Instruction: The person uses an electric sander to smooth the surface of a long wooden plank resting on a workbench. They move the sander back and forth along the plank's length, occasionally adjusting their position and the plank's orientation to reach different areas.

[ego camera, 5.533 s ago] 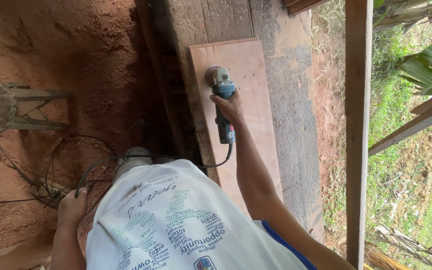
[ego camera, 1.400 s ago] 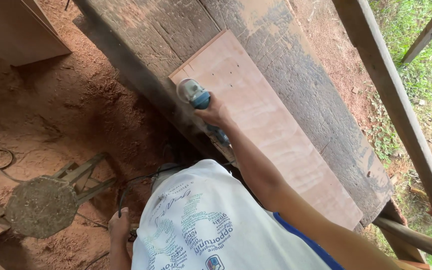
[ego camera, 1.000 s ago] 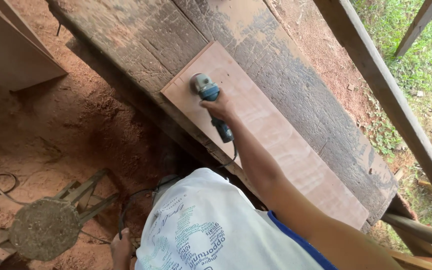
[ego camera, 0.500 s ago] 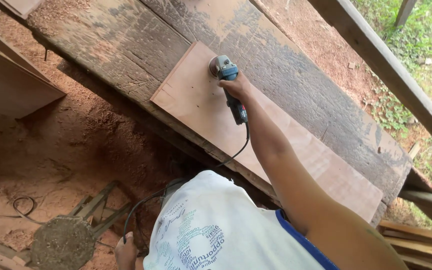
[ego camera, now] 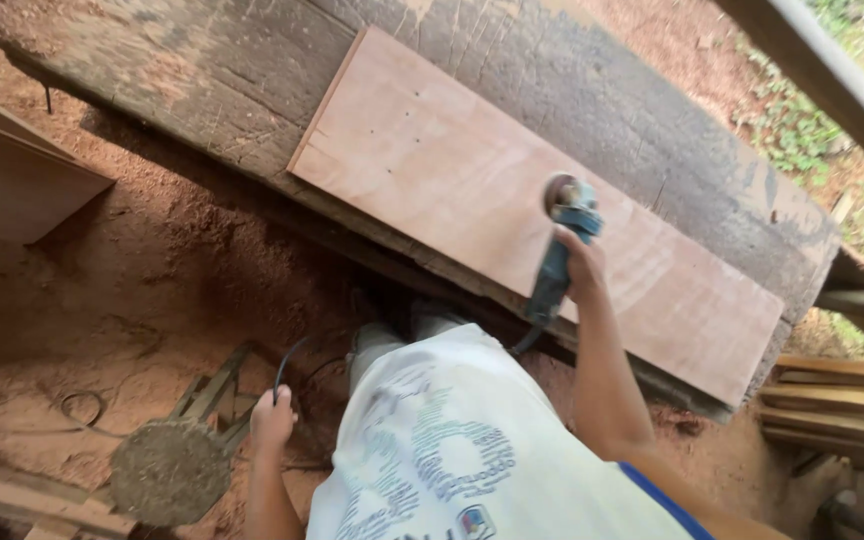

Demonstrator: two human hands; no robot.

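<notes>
One hand only on the angle grinder (ego camera: 564,235) — right hand (ego camera: 584,268) gripping it mid-plywood board (ego camera: 472,170) on the desk (ego camera: 252,70); left hand (ego camera: 274,420) clutches the cable (ego camera: 287,358) — a snag could jerk the disc sideways.

We stand in an open-sided woodworking shed: a scarred plank workbench (ego camera: 652,110) over a red sawdust floor (ego camera: 152,280), stacked timber (ego camera: 832,400) at the bench's end, grass (ego camera: 802,130) just beyond it.
</notes>
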